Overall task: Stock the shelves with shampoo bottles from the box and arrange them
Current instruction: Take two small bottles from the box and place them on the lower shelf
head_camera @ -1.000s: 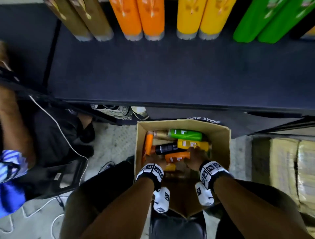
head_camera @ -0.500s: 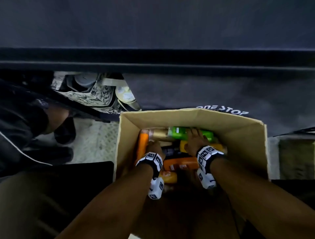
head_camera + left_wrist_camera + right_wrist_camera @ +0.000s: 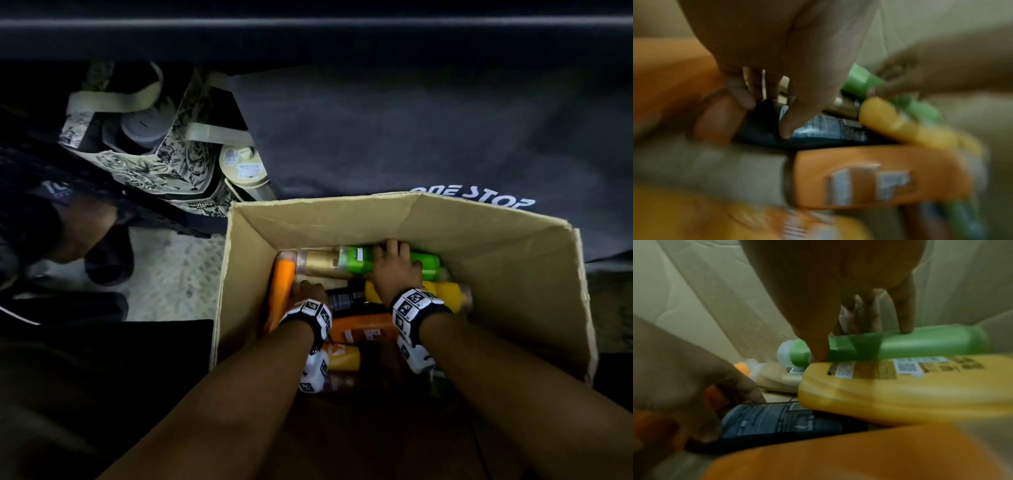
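I have both hands down in the cardboard box (image 3: 507,274), lower centre of the head view, so I judge this the picking step: choosing bottles to lift out for the shelves.

My right hand (image 3: 394,270) lies over the green bottle (image 3: 356,262) at the far end of the box. In the right wrist view the thumb sits on its near side and the fingers (image 3: 904,318) reach over the far side, curled round it, so it looks gripped or about to be. My left hand (image 3: 308,291) is at the left of the box beside the long orange bottle (image 3: 282,294). In the left wrist view its fingers point down, loosely spread, thumb tip touching the dark bottle (image 3: 826,129); it pinches nothing that I can see.

Next, I judge, the right hand must close firmly and lift the green bottle clear of the yellow bottle (image 3: 442,294) lying just against it, while the left settles on one bottle.

Counted in the box: one green, one gold (image 3: 318,265), one dark, one yellow at right, two orange and another yellow-orange one near my left wrist. More may lie hidden beneath my arms.
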